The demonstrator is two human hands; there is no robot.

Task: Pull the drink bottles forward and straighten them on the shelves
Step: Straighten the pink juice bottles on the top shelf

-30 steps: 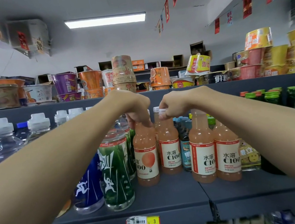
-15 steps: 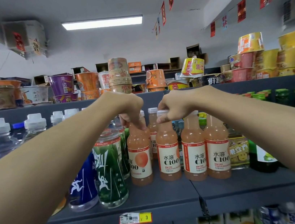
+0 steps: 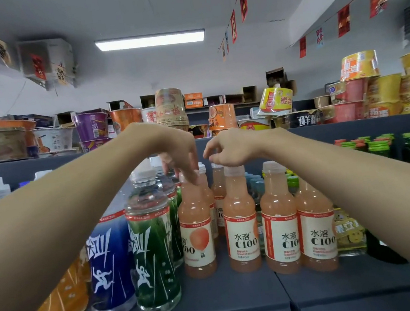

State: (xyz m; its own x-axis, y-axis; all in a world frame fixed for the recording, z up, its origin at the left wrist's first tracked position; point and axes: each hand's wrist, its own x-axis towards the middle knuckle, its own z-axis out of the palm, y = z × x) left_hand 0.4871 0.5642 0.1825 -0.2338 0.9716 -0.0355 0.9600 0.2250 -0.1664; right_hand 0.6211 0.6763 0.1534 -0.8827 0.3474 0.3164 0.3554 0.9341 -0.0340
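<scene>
**Both hands at the caps of the C100 row**

The left hand (image 3: 180, 156) hangs over the leftmost C100 bottle (image 3: 197, 240), its fingertips (image 3: 191, 176) draped down across the cap and neck. Whether they pinch it or only touch it, I cannot tell. The right hand (image 3: 232, 149), at 3 o'clock of the left, hovers just over the white cap of the second C100 bottle (image 3: 242, 234). Its fingers are loosely curled and hold nothing, so that grip reads as released.

Reaching from above looks sensible. The bottles stand shoulder to shoulder, so the cap is the one free part to turn or tug. The leftmost label shows its picture and a clipped "100", so it probably wants a twist to face front like its neighbours.

Four C100 bottles stand in the front row on the shelf (image 3: 245, 297), running from the centre toward 3 o'clock. Two more show behind, at 12 o'clock of the first pair.

At 9 o'clock of the row stand:
- one green sports bottle (image 3: 153, 255) in front, with at least one more behind it
- one blue sports bottle (image 3: 108, 263)
- one orange bottle (image 3: 60, 297), blurred at the edge of view
</scene>
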